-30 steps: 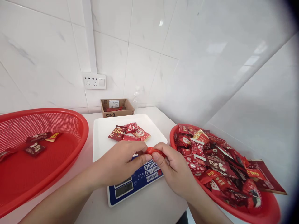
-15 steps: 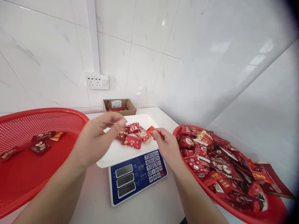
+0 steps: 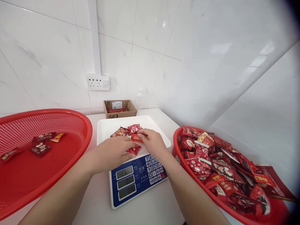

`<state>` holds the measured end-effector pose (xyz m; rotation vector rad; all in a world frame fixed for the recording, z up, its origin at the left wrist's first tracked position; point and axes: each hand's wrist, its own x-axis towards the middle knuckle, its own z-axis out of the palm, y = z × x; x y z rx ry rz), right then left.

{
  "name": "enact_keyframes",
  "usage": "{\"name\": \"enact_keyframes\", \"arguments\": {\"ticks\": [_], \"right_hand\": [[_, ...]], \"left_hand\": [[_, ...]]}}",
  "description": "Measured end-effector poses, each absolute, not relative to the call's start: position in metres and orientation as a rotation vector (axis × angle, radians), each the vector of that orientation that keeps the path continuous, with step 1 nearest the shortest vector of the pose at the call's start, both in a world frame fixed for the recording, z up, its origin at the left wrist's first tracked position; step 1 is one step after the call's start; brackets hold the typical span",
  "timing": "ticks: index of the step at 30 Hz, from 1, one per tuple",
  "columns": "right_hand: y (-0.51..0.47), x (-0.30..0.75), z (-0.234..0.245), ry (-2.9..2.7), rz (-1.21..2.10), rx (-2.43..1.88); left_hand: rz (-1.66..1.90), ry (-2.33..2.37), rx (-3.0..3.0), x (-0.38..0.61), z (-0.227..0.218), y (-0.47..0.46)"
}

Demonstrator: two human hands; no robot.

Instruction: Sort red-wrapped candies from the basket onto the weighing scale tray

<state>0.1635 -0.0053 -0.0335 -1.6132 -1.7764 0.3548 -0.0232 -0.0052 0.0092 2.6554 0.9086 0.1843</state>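
My left hand (image 3: 113,152) is low over the scale's white pan (image 3: 103,126), thumb and fingertips closed around the left end of a red snack packet (image 3: 134,150). Between the fingertips of my right hand (image 3: 153,143) is a small bright red packet (image 3: 136,137) with yellow lettering, just above the other one. Behind my hands, a dark red packet (image 3: 120,131) and a red packet with a white design (image 3: 134,128) lie on the pan. The scale's blue panel (image 3: 140,170) faces me, its keypad partly covered by my right hand.
At left stands a red mesh basket (image 3: 87,134) with several packets inside. Another red basket (image 3: 177,147), heaped with packets, is at right. A cardboard box (image 3: 120,114) and a clear plastic bottle (image 3: 140,98) stand behind the scale, near the tiled wall.
My left hand has come down onto a red packet on the pan. My right hand has moved left over the pan with the small bright red packet.
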Motion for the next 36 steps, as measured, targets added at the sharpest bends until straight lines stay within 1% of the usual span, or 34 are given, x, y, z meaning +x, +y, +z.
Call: {"name": "enact_keyframes", "arguments": {"ticks": [4, 6, 10, 14, 17, 23, 27, 30, 33, 36], "right_hand": [[-0.008, 0.178, -0.034, -1.788, 0.233, -1.719], [-0.009, 0.186, -0.035, -1.786, 0.202, -1.789], [-0.01, 0.19, -0.04, -1.812, 0.219, -1.877], [-0.012, 0.185, -0.041, -1.768, 0.196, -1.867], [-0.02, 0.187, -0.035, -1.702, 0.148, -1.832], [-0.071, 0.227, -0.016, -1.565, -0.007, -1.823], [-0.117, 0.265, -0.009, -1.454, -0.09, -1.971], [-0.145, 0.288, -0.008, -1.426, -0.089, -2.114], [-0.162, 0.305, -0.005, -1.504, -0.051, -2.272], [-0.165, 0.319, 0.001, -1.522, -0.146, -2.364]], "left_hand": [[0.299, 1.189, 2.672, -0.026, 0.012, 0.0], [0.336, 1.255, 2.687, -0.027, 0.007, 0.005], [0.304, 1.197, 2.699, -0.027, -0.002, 0.01], [0.246, 1.038, 2.714, -0.024, -0.005, 0.009], [0.216, 0.964, 2.734, -0.022, -0.008, 0.009], [0.314, 0.906, 2.74, -0.024, -0.015, 0.015], [0.36, 0.907, 2.728, -0.024, -0.018, 0.017], [0.323, 0.934, 2.742, -0.024, -0.018, 0.017], [0.25, 0.949, 2.767, -0.023, -0.019, 0.017], [0.248, 0.928, 2.792, -0.023, -0.023, 0.018]]}}
